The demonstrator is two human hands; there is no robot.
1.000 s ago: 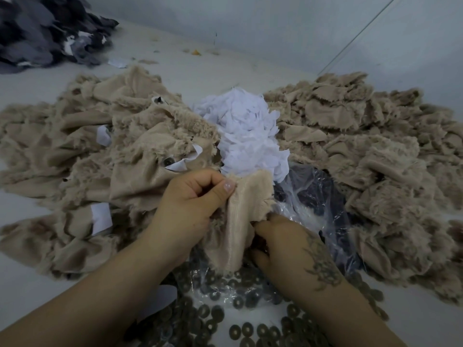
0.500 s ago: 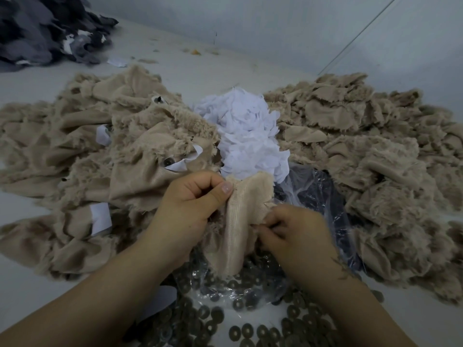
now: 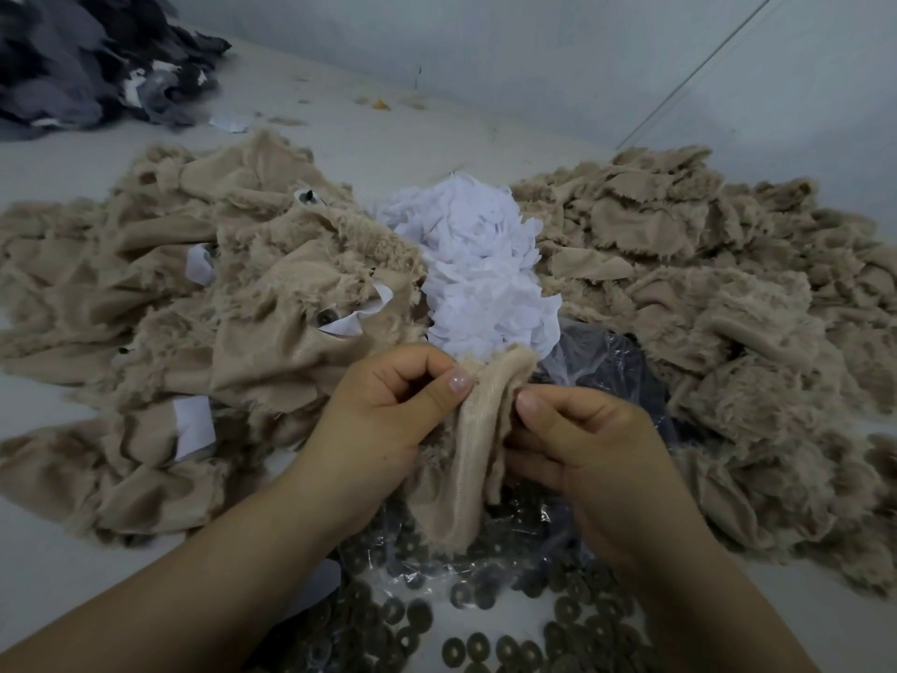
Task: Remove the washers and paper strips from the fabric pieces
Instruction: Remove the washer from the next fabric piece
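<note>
Two bare hands are working at the near middle of the pale grey table (image 3: pixel 485 133); the left hand (image 3: pixel 388 410) is pinching the upper left edge of a small beige fleece fabric piece (image 3: pixel 466 459) between thumb and curled fingers; the right hand (image 3: pixel 587 444) is gripping the piece's right edge, thumb on top and fingers curled beneath; the piece is hanging folded between them, its lower end drooping over a crumpled clear plastic bag (image 3: pixel 597 361); whether a washer or strip is on it I cannot tell.

Dark round metal washers (image 3: pixel 478 646) are lying scattered along the table's near edge, below the wrists and partly on the plastic; just beyond the hands a heap of white paper strips (image 3: pixel 475 269) is sitting at the table's centre; to its left a big pile of rumpled beige fleece pieces (image 3: pixel 145 293) is spreading toward the left edge, with several white strips and a few washers showing among them; to the right another pile of flatter beige fleece pieces (image 3: pixel 704 264) is reaching the right edge; a mound of dark grey fabric (image 3: pixel 82 55) is lying at the far left corner.
</note>
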